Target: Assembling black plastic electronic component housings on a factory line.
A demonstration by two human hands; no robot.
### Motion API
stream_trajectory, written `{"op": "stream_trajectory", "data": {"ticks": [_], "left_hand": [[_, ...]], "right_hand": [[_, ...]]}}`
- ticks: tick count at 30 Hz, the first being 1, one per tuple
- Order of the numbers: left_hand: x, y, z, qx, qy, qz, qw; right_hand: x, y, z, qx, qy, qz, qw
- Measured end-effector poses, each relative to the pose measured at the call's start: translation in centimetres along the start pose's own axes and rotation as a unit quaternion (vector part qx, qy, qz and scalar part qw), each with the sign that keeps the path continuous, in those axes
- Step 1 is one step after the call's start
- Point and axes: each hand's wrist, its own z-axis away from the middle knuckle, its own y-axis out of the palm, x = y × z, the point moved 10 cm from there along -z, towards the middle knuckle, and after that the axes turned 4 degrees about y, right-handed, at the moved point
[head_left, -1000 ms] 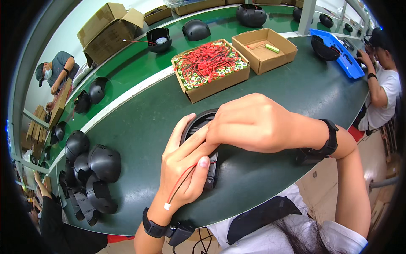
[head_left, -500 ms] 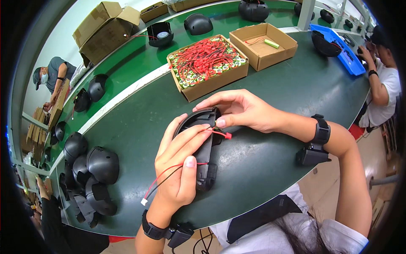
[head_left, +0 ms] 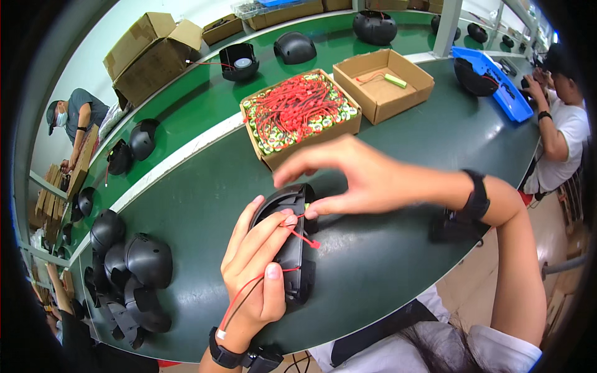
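Observation:
My left hand is wrapped around a black curved plastic housing half, held tilted above the table. Its fingers reach over the inside and press on thin wires. A red connector dangles past the housing's right edge on a red and a black lead. Another red-black pair ends in a white plug by my left wrist. My right hand, slightly blurred, has thumb and fingers spread apart. Its thumb tip is at the housing's upper right edge, beside a small bit of green, mostly hidden.
Beyond my hands stands a cardboard box of green battery packs with red leads. A second box holds one pack. Black domed shells cluster at left. A blue tray lies far right, near a co-worker. Another person bends at far left.
My left hand and the housing have come lower and slightly left. My right fingers have lifted off the housing's far end and spread, with the thumb still by its edge.

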Motion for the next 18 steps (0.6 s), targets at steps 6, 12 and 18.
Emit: {"op": "stream_trajectory", "data": {"ticks": [6,12,18], "left_hand": [[1.2,-1.0,0.2,-0.018,-0.020,-0.010,1.000],[2.2,-2.0,0.3,-0.040,-0.026,-0.003,0.999],[3.5,-2.4,0.9,-0.045,-0.053,0.025,0.997]], "right_hand": [[-9.2,-18.4,-13.0,-0.213,0.138,0.164,0.953],[-26.3,-25.1,-17.9,-0.205,0.327,0.451,0.805],[-27.8,-24.0,-17.6,-0.066,0.475,0.455,0.751]]}}
